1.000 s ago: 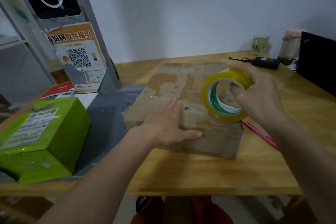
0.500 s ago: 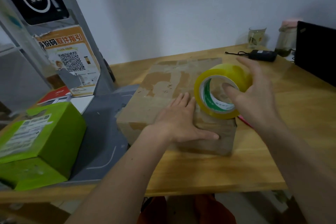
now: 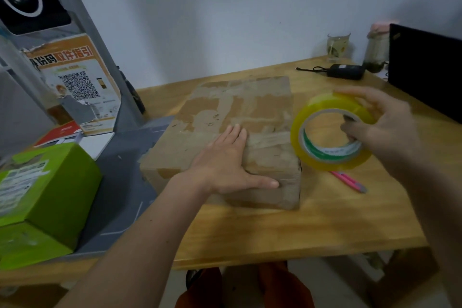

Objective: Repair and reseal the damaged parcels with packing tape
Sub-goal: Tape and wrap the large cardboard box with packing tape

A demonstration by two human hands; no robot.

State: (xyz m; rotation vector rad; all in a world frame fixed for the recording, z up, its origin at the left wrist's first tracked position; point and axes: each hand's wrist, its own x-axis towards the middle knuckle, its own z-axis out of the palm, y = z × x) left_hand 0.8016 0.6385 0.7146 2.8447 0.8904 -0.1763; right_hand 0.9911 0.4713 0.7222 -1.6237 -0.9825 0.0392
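tape roll [image 3: 332,132] now off brown parcel [image 3: 240,122] | left hand [image 3: 226,160] still flat

The orange poster [image 3: 75,82] at far left shows the Chinese characters 取件指引 and a QR code. The label on the green box [image 3: 47,192] is too blurred to read.

Dim, bluish light; soft focus, motion blur, wide-angle edge distortion.
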